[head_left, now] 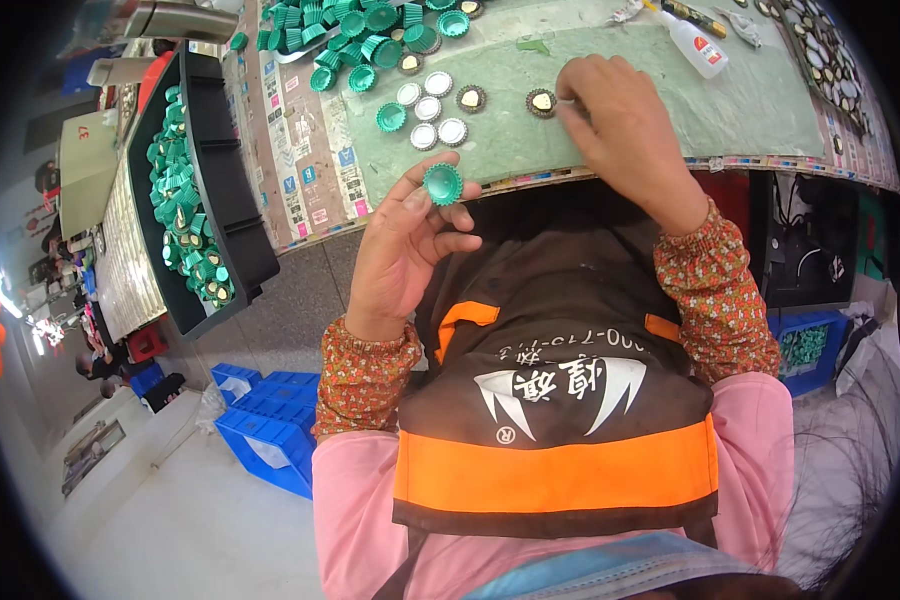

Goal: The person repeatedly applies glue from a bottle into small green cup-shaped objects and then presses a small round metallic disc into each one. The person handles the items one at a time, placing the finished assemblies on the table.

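In my left hand (400,235), at the near edge of the bench, a small green fluted cup (442,184) is pinched, its hollow side facing up. My right hand (620,125) reaches down to the green work mat (620,60) with bent fingers. Its fingertips are at the rim of a dark fluted round piece with a cream heart-shaped centre (541,103); their grip on it is partly hidden. Left of it lies a similar dark piece (471,98). Several white-faced round pieces (452,132) are grouped beside a loose green cup (391,117).
Green cups (360,35) are heaped at the far left of the mat. A black bin (232,170) of more cups stands left of the bench. A white squeeze bottle (698,47) lies at the far right, near a tray of round pieces (820,55). Blue crates (270,420) stand on the floor.
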Action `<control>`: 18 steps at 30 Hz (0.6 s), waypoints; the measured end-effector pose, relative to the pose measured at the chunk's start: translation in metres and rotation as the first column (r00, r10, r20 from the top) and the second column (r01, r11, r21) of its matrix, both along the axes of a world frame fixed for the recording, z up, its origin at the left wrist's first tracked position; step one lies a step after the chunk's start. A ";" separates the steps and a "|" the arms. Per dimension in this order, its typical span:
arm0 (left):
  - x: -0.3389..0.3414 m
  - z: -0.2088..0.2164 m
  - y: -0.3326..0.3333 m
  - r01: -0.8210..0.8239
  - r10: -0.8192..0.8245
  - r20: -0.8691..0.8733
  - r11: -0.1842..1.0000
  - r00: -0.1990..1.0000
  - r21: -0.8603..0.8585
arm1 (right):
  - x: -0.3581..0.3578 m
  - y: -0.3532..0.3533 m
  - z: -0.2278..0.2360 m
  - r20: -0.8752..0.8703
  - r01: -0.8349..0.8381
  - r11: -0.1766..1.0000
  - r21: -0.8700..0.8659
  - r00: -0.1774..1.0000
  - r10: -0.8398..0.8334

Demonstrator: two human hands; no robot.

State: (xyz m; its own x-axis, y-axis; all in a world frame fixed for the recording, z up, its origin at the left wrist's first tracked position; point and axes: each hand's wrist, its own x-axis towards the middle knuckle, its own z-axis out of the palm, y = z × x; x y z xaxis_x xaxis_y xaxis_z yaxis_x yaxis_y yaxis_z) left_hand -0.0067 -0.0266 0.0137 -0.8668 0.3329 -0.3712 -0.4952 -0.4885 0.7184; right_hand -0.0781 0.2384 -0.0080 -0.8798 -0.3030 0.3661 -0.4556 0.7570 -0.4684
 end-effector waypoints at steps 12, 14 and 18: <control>0.004 -0.003 0.003 0.013 -0.013 0.000 0.999 1.000 -0.037 | -0.005 -0.001 -0.004 0.028 -0.061 0.992 -0.115 0.998 0.064; 0.004 -0.003 0.003 0.013 -0.013 -0.002 0.999 1.000 -0.036 | -0.004 -0.004 -0.005 0.016 -0.061 0.996 -0.065 0.998 0.062; 0.003 0.000 0.006 0.015 -0.015 -0.004 1.000 1.000 -0.014 | -0.004 -0.004 -0.008 0.000 -0.073 0.997 -0.032 0.997 0.073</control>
State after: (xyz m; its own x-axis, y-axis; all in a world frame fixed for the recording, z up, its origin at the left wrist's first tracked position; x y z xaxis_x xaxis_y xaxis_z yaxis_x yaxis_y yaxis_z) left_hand -0.0032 -0.0209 0.0136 -0.8633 0.3407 -0.3724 -0.4995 -0.4707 0.7273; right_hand -0.0818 0.2346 -0.0163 -0.8560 -0.3549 0.3758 -0.5089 0.7063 -0.4921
